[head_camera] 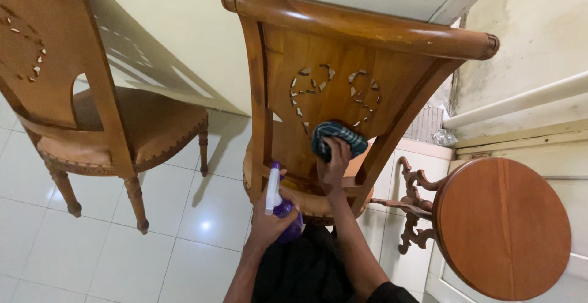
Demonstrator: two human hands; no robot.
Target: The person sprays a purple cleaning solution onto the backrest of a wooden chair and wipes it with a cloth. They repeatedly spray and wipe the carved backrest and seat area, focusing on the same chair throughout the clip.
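White glossy floor tiles (122,242) run under everything in the head view, meeting a pale cream wall (184,15) at the top and a stained, rougher wall with a white pipe (520,101) at the right.

Near the middle stands a carved wooden chair (361,33), seen from behind, its curved top rail high in the picture and a cut-out leaf pattern in the back panel. A second matching chair (104,131) with a tan padded seat stands at the left edge, well apart. At the lower right is a round wooden side table (502,223) with a scrolled carved support.

The right hand (334,165) is closed around a bunched dark teal cloth (338,136), pressing it against the lower part of the carved back panel, just under the cut-outs. The left hand (269,220) is wrapped around a purple spray bottle (283,208) with a white trigger head, held upright just beside the chair's left back post, near the seat edge. No label on the bottle can be made out.
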